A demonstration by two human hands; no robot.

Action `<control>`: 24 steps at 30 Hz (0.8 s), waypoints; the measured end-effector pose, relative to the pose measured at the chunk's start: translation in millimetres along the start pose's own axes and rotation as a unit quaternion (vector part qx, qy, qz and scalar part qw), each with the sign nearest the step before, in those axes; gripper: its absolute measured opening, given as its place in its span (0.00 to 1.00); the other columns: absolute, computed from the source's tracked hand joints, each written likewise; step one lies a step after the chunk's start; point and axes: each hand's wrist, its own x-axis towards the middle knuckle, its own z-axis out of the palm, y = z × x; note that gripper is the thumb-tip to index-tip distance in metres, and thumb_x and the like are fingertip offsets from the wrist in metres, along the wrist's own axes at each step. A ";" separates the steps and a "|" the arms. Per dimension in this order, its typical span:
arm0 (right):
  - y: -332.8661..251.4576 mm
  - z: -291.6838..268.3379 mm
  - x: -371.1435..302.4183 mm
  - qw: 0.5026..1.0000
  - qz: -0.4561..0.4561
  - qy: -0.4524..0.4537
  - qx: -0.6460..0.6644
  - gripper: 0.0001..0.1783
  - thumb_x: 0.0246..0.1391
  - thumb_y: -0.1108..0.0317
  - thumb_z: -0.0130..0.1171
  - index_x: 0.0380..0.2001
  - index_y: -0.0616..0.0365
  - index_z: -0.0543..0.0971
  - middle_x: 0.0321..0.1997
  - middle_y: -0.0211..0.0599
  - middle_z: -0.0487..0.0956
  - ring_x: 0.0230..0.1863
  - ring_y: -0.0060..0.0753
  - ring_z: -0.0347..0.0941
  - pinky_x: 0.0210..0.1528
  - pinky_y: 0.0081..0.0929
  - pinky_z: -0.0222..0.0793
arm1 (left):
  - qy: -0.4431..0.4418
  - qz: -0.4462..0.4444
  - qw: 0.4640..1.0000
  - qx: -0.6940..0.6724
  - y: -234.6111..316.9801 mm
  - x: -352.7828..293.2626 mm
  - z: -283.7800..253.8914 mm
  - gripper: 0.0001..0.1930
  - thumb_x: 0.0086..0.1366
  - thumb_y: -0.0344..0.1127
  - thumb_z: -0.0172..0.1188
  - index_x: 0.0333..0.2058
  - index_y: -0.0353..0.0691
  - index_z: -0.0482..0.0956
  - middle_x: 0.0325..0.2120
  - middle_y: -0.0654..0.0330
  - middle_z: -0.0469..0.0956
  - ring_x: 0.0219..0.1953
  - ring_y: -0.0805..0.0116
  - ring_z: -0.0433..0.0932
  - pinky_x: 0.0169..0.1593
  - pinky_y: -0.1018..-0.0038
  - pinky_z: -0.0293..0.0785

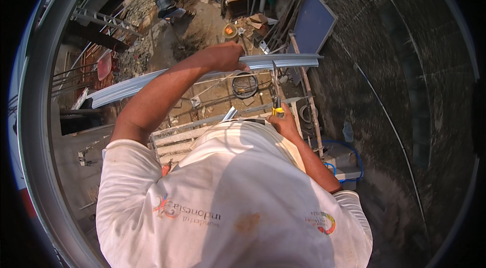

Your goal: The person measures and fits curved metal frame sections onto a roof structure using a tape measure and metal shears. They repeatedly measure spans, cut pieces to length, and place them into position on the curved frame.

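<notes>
A long, silvery metal channel (293, 61) runs crosswise in front of me, its left part passing behind my left forearm. My left hand (230, 56) is closed round it from above, right of its middle. Lower down and to the right, my right hand (286, 125) grips a pair of tin snips (277, 103) with yellow on the handles. The snips point away from me, and their jaws reach the channel near its right end. Whether the blades have bitten into the metal, I cannot tell. A short, shiny metal offcut (230, 113) shows just beyond my waist.
Wooden slats (172, 142) lie below me, with a wooden pole (307, 91) at the right. A rough dark wall (385, 65) rises on the right, a blue panel (310, 22) leaning there. Far below, a person (166, 4) bends over the ground near piled rubble and clutter.
</notes>
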 end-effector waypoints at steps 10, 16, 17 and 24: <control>-7.1 -5.0 -5.2 0.926 0.089 -0.129 0.343 0.26 0.41 0.75 0.61 0.47 0.61 0.67 0.35 0.33 0.74 0.34 0.24 0.69 0.38 0.23 0.66 | -0.032 0.023 0.999 0.011 6.7 0.2 7.0 0.31 0.58 0.57 0.60 0.46 0.31 0.78 0.39 0.42 0.79 0.46 0.46 0.77 0.49 0.57 0.72; -45.6 -24.9 -25.5 0.948 0.179 -0.122 0.235 0.46 0.39 0.71 0.62 0.64 0.64 0.56 0.46 0.43 0.76 0.46 0.34 0.73 0.48 0.23 0.67 | -0.030 0.053 0.998 -0.007 -14.8 13.5 25.5 0.33 0.56 0.61 0.60 0.45 0.33 0.78 0.39 0.42 0.79 0.46 0.44 0.77 0.48 0.55 0.72; -43.4 -30.0 -27.7 0.962 0.185 -0.121 0.162 0.49 0.38 0.70 0.62 0.66 0.64 0.53 0.48 0.44 0.75 0.47 0.36 0.73 0.49 0.23 0.67 | -0.030 0.064 0.997 -0.007 -16.3 15.2 26.5 0.33 0.55 0.61 0.60 0.45 0.33 0.78 0.39 0.42 0.79 0.46 0.44 0.77 0.47 0.55 0.72; 15.1 -22.0 -25.3 0.989 0.061 -0.134 0.014 0.17 0.43 0.67 0.61 0.41 0.56 0.79 0.33 0.32 0.80 0.36 0.35 0.74 0.60 0.33 0.58 | -0.043 0.066 0.997 0.001 -1.7 15.4 31.1 0.35 0.56 0.64 0.57 0.44 0.32 0.78 0.38 0.42 0.79 0.45 0.43 0.77 0.47 0.55 0.72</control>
